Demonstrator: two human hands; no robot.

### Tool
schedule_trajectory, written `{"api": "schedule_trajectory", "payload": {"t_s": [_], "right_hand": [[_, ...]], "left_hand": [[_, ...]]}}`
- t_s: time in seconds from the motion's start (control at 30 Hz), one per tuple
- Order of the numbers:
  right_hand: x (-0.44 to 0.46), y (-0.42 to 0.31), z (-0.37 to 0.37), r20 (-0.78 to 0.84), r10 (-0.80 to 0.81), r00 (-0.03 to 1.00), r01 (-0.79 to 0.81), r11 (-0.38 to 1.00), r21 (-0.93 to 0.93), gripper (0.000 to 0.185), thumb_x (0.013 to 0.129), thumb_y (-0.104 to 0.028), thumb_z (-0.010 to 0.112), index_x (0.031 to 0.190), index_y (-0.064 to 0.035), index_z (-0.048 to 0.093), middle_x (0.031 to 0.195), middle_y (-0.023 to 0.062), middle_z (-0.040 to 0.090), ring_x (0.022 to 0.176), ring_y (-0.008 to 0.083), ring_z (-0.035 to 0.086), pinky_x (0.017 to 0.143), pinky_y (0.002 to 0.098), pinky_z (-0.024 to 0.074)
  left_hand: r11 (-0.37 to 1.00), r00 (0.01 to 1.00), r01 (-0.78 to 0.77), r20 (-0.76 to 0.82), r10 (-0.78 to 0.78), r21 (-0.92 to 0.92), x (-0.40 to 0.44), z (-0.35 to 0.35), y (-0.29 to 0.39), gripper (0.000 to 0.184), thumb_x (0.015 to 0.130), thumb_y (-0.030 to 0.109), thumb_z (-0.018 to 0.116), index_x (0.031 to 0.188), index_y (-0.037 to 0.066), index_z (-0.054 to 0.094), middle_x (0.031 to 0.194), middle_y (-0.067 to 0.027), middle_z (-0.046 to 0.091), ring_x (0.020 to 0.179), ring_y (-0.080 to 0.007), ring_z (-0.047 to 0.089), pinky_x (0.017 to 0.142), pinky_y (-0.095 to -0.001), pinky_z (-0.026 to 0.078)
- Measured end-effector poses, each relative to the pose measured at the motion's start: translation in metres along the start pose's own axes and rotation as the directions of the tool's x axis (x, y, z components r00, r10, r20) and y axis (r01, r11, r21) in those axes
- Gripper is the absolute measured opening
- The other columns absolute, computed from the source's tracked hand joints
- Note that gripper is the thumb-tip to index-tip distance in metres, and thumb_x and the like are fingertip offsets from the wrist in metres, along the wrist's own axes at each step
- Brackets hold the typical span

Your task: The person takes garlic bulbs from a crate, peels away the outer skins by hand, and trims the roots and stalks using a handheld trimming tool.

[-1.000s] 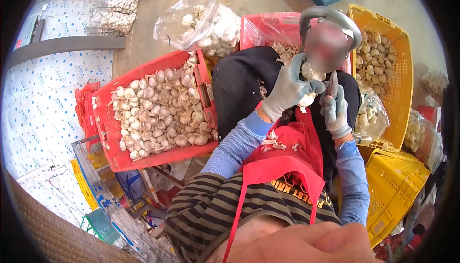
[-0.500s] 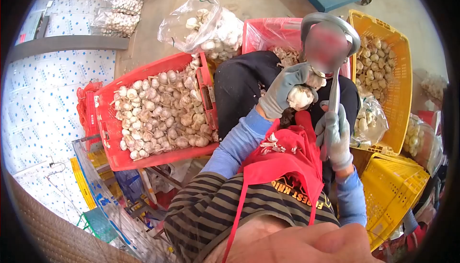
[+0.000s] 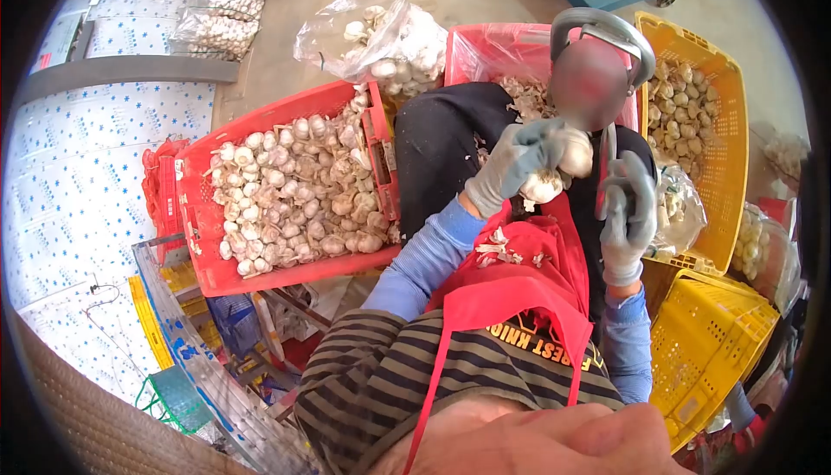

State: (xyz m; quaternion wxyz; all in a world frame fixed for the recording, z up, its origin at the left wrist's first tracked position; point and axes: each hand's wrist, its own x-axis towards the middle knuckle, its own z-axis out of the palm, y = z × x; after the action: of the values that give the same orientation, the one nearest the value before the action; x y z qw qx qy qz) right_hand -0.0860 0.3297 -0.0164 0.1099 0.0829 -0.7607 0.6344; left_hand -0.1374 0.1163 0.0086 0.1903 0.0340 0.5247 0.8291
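My left hand (image 3: 517, 163), in a grey-and-white glove, is closed around two garlic bulbs. One pale bulb (image 3: 576, 153) shows beyond the fingertips, and another bulb (image 3: 541, 187) sits below the fingers. To the right, my gloved right hand (image 3: 629, 215) has its fingers curled around a slim metal tool (image 3: 608, 150) that points up and away; its handle is mostly hidden. Garlic peelings (image 3: 498, 248) lie on the red apron (image 3: 537, 271) in my lap. A blurred round shape with a grey ring (image 3: 649, 51) covers the area just beyond both hands.
At the left stands a red crate (image 3: 203, 250) full of garlic bulbs. Behind are a clear bag of garlic (image 3: 415, 51) and a red crate (image 3: 498, 38) with peelings. A yellow crate (image 3: 731, 120) of bulbs, a clear bag (image 3: 679, 215) and another yellow crate (image 3: 705, 345) are at the right.
The tool has moved down and away from the ring, and my right hand has turned with its fingers raised. My left hand has shifted slightly, with the bulbs still in it.
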Motion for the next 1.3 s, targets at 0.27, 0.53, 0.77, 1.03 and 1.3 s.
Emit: {"api": "schedule_trajectory", "payload": {"t_s": [0.27,0.53,0.77,1.03,1.3], "right_hand": [[0.000,-0.017,0.032,0.153,0.209,0.966,-0.256,0.858,0.445,0.058,0.099,-0.030,0.066,0.143,0.0038,0.052,0.142,0.0114,0.054,0.129,0.0185,0.051,0.109,0.0321,0.0407],[0.001,-0.034,0.008,0.254,0.305,0.918,-0.386,0.838,0.386,0.057,0.087,-0.024,0.081,0.133,0.0034,0.060,0.123,0.0080,0.065,0.113,0.0162,0.061,0.101,0.0306,0.0481],[0.044,0.028,-0.082,-0.505,-0.078,0.859,-0.078,0.957,-0.280,0.040,0.100,-0.007,0.063,0.138,0.0016,0.055,0.127,0.0113,0.064,0.111,0.0217,0.063,0.097,0.0314,0.0502],[-0.006,-0.030,0.041,0.191,0.000,0.981,0.042,0.975,-0.216,0.059,0.085,-0.002,0.076,0.140,-0.0024,0.056,0.130,0.0146,0.064,0.090,0.0179,0.068,0.083,0.0291,0.0536],[-0.002,0.006,0.047,0.273,0.429,0.861,-0.508,0.712,0.485,0.025,0.107,-0.023,0.052,0.113,-0.0030,0.066,0.071,-0.0067,0.053,0.053,0.0013,0.041,0.046,0.0192,0.0311]], "left_hand": [[0.994,0.967,-0.055,-0.244,0.078,0.099,-0.019,0.015,-0.021,0.021,0.098,0.013,0.063,0.109,-0.003,0.071,0.098,-0.0062,0.073,0.088,-0.0101,0.067,0.080,-0.0254,0.055],[1.000,0.933,-0.019,-0.359,0.011,-0.019,-0.030,0.008,-0.025,0.046,0.104,0.042,0.055,0.123,0.001,0.066,0.099,-0.0057,0.070,0.078,-0.0145,0.067,0.071,-0.0281,0.056],[0.785,0.967,0.022,-0.187,-0.175,-0.620,-0.032,-0.025,-0.040,0.059,0.100,0.055,0.055,0.118,0.000,0.066,0.097,-0.0152,0.072,0.081,-0.0322,0.071,0.072,-0.0432,0.060],[0.758,0.982,-0.045,-0.166,-0.085,-0.651,-0.032,-0.010,-0.034,0.050,0.106,0.043,0.050,0.129,0.000,0.060,0.113,-0.0151,0.068,0.101,-0.0284,0.068,0.090,-0.0422,0.056],[0.943,0.973,-0.225,0.110,0.204,0.245,-0.061,-0.006,-0.006,0.073,0.094,0.011,0.069,0.156,0.000,0.032,0.149,-0.0104,0.048,0.136,-0.0179,0.047,0.112,-0.0315,0.040]]}}
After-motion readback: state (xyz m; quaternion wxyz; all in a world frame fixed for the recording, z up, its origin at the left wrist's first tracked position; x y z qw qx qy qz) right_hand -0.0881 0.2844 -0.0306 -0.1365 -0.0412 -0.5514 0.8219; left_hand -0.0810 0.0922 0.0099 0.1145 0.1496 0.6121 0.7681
